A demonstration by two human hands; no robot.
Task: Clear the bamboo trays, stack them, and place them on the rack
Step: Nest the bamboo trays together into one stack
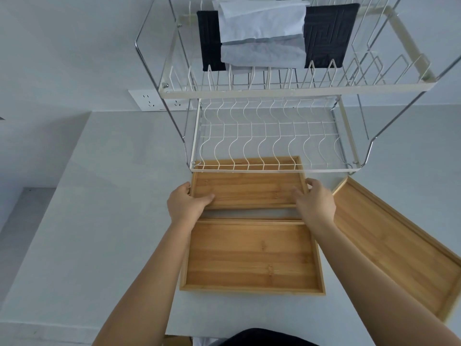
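Note:
Three empty bamboo trays lie on the white counter. The far tray (249, 188) has its back end under the lower tier of the white wire rack (269, 136). My left hand (188, 202) grips that tray's left edge, thumb inside. My right hand (314, 199) grips its right edge. A second tray (252, 255) sits flat just in front of it, between my forearms. The third tray (399, 245) lies angled at the right, beside my right arm.
The rack's upper tier (287, 87) holds a black quilted mat (326, 33) and folded white cloths (262, 26). A wall socket (149, 99) sits left of the rack. The counter's left edge (74, 136) drops off to a grey floor.

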